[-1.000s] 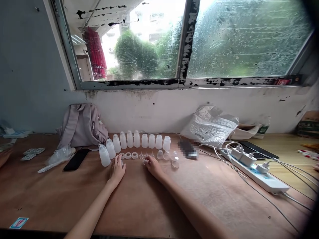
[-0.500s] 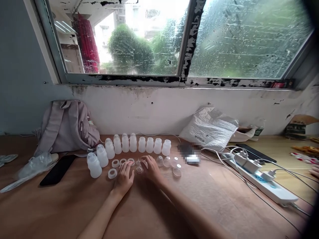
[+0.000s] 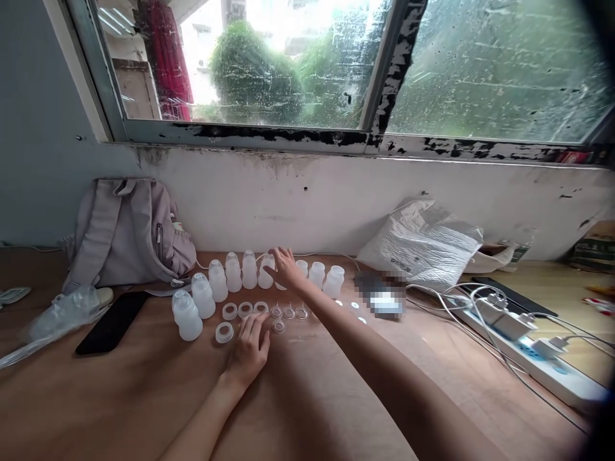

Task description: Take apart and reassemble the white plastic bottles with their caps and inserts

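Observation:
Several small white plastic bottles [image 3: 202,296] stand in a curved row on the brown table [image 3: 307,397] near the wall. In front of them lie white rings [image 3: 224,332] and small clear caps [image 3: 289,312]. My right hand [image 3: 285,267] reaches over the caps to the middle of the row, its fingers curled round one bottle that it mostly hides. My left hand [image 3: 250,349] rests flat on the table with fingers stretched out, fingertips just short of the rings and a clear cap [image 3: 278,326].
A grey backpack [image 3: 125,230] leans on the wall at left, beside a black phone [image 3: 113,322] and a crumpled clear bag [image 3: 62,314]. At right lie a white plastic bag [image 3: 423,246], a blurred object [image 3: 382,298] and a power strip [image 3: 542,358] with cables.
My right hand has left the clear caps and moved back to the bottle row. My left hand has shifted right, to below the rings. The view has dropped and drawn closer.

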{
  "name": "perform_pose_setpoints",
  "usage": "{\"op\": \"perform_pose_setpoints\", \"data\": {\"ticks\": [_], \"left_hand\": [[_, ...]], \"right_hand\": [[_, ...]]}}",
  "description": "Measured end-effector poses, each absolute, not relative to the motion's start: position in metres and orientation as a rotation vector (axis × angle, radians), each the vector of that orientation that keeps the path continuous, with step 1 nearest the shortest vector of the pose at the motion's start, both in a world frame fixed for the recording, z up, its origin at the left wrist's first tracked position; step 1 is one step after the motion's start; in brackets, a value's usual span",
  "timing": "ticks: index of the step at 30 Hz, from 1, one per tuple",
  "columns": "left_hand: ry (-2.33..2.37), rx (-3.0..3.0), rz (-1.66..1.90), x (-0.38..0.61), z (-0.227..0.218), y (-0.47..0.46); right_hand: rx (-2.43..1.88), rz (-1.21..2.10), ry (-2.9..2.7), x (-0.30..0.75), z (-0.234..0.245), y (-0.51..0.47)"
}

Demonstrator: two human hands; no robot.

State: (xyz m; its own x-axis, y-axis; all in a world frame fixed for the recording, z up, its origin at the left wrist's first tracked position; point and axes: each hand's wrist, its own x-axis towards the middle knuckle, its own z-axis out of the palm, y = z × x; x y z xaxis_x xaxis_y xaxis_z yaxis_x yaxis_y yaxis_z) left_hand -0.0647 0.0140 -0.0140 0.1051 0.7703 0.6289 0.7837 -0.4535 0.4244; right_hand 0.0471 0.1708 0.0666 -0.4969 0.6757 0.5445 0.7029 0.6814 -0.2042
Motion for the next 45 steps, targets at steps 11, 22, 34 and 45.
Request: {"op": "perform_pose_setpoints", "data": {"ticks": [11,22,34,45], "left_hand": [[-1.485,-1.984,-1.345,-0.062,0.0,-0.002],[-1.208,-2.658,-1.023,-0.045,0.003,-0.027],[-1.992,-3.181,-1.225,-0.015,0.038,-0.05],[-2.139,-3.371,-1.796,-0.019,0.023,-0.042]], "right_hand": [[-0.882,0.408,-1.943,0.103,0.054,0.046],[-1.07,0.724,-1.861,0.156,0.012,-0.013],[-1.034,0.486,-1.834,0.169,0.025,-0.013],[-1.301,0.353,-1.418,0.188,0.029,0.008]]}}
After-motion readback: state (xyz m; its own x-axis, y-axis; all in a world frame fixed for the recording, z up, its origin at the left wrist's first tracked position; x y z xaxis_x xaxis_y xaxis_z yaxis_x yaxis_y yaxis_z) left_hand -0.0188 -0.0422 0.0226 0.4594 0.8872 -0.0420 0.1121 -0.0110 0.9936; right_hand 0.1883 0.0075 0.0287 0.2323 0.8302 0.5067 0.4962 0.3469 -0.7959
